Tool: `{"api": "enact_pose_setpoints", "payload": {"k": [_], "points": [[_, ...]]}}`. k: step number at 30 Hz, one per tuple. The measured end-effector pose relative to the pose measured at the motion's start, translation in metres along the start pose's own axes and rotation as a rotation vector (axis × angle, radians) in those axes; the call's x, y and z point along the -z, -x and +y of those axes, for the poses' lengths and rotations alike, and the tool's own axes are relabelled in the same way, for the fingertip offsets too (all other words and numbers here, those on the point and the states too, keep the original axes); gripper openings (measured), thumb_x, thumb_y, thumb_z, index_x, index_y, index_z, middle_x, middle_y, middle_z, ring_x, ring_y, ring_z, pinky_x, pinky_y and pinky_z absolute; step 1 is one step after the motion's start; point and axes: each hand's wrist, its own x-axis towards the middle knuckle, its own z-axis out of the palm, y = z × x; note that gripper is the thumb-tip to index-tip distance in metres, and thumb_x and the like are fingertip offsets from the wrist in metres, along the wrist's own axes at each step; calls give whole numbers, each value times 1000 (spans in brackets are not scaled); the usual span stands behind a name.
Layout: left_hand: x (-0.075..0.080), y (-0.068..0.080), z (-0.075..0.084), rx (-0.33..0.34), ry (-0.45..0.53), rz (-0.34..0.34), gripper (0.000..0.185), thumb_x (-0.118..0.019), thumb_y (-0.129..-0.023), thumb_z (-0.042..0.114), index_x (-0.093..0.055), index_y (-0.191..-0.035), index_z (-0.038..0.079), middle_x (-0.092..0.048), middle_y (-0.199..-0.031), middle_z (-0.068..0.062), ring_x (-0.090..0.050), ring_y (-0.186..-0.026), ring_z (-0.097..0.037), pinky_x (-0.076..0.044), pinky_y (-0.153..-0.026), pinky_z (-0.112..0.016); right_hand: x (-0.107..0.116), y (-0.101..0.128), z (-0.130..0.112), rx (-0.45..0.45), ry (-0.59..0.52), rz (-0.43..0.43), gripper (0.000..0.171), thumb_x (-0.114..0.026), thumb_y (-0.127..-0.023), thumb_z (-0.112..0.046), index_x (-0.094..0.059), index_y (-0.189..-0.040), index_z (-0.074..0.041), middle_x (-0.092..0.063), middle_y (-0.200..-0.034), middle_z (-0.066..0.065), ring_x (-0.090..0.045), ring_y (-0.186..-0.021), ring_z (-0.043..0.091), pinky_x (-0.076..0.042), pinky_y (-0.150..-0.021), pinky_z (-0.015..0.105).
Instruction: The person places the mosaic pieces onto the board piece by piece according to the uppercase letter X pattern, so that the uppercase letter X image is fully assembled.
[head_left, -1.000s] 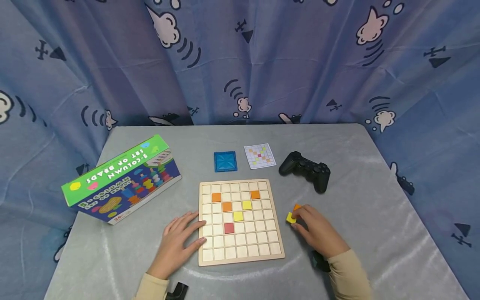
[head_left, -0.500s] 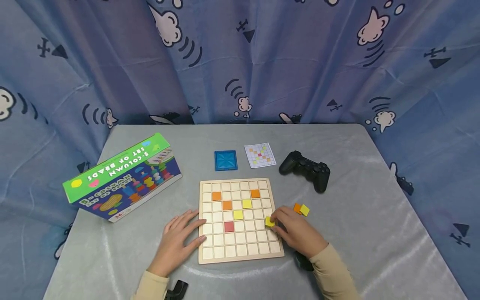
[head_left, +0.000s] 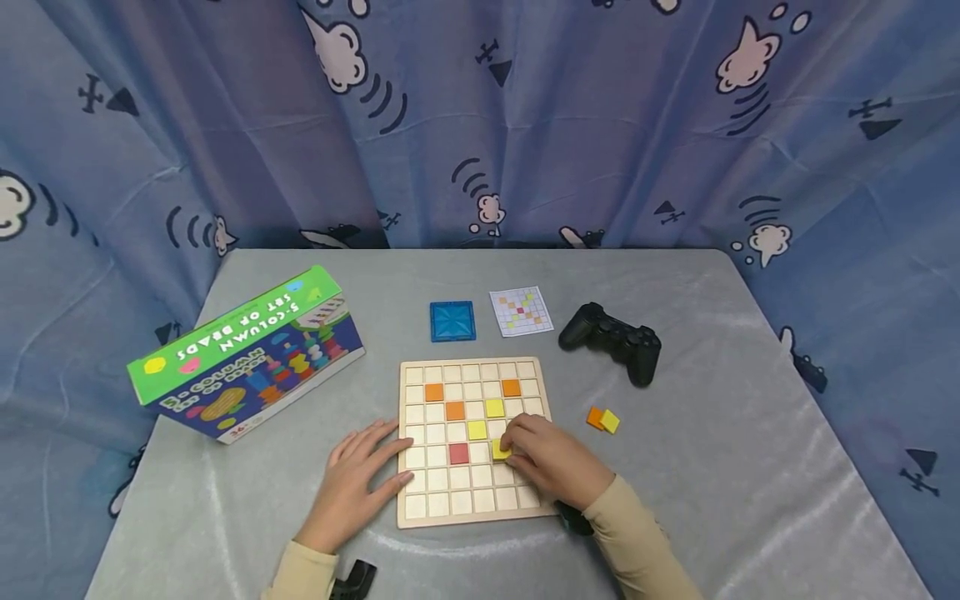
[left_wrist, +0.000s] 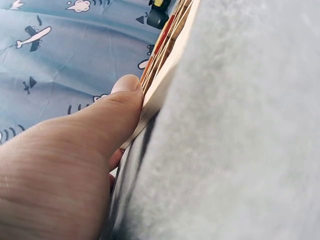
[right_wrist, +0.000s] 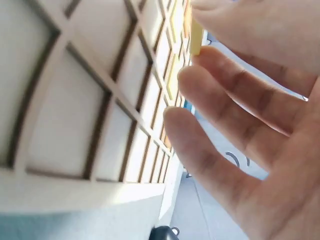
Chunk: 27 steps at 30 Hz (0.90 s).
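Note:
A wooden grid board (head_left: 482, 522) lies at the middle of the table. My right hand (head_left: 558, 462) is over its right half, pinching a yellow square tile (head_left: 500, 451) between thumb and fingertips. In the right wrist view that tile (right_wrist: 196, 40) stands close to the grid, and the other fingers are spread below it. At the board's left edge rests my left hand (head_left: 348, 487), thumb and forefinger touching the rim. Set in the grid are a red tile (head_left: 459, 453), two yellow tiles, one of them (head_left: 477, 430) nearer the red, and several orange ones, including one (head_left: 434, 392) at upper left.
Right of the board lie a loose orange tile (head_left: 595, 417) and a yellow tile (head_left: 611, 422). Behind it are a blue square tray (head_left: 452, 322), a printed pattern card (head_left: 521, 312) and a black game controller (head_left: 611, 342). A green and blue box (head_left: 247, 358) stands at left.
My right hand took a yellow tile from the loose ones at the right and carried it left over the board. My left hand stayed at the board's edge.

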Motion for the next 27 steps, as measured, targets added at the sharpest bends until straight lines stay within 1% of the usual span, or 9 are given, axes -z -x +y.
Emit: {"api": "enact_pose_setpoints", "payload": {"k": [7, 17, 22, 27], "points": [[1, -1, 2, 9, 2, -7, 44, -65, -88, 48, -61, -128, 31, -45, -147, 4, -37, -137, -22, -22, -110, -54, -6, 0, 4, 14, 10, -17, 13, -71, -86, -10, -64, -97, -13, -60, -101, -2, -59, -96, 13, -53, -83, 28], [2, -1, 1, 14, 6, -14, 44, -65, -87, 49, -60, -128, 32, -45, -147, 5, -36, -138, -21, -21, -111, -54, -11, -1, 6, 3, 46, -17, 13, -71, -87, -12, -65, -98, -15, -59, -100, -4, -58, -92, 11, -53, -81, 28], [1, -1, 0, 12, 10, -12, 45, -65, -87, 49, -60, -128, 32, -44, -147, 5, -36, -138, -21, -21, -111, -54, -12, -1, 6, -7, 43, -16, 13, -72, -86, -13, -66, -98, -15, -59, -99, -3, -58, -90, 10, -53, -79, 27], [0, -1, 0, 9, 13, -11, 45, -65, -87, 49, -60, -128, 32, -44, -147, 5, -36, -138, -21, -21, -111, -54, -13, -1, 7, -8, 37, -18, 13, -72, -86, -14, -66, -98, -15, -59, -99, -3, -58, -90, 11, -53, -79, 28]]}}
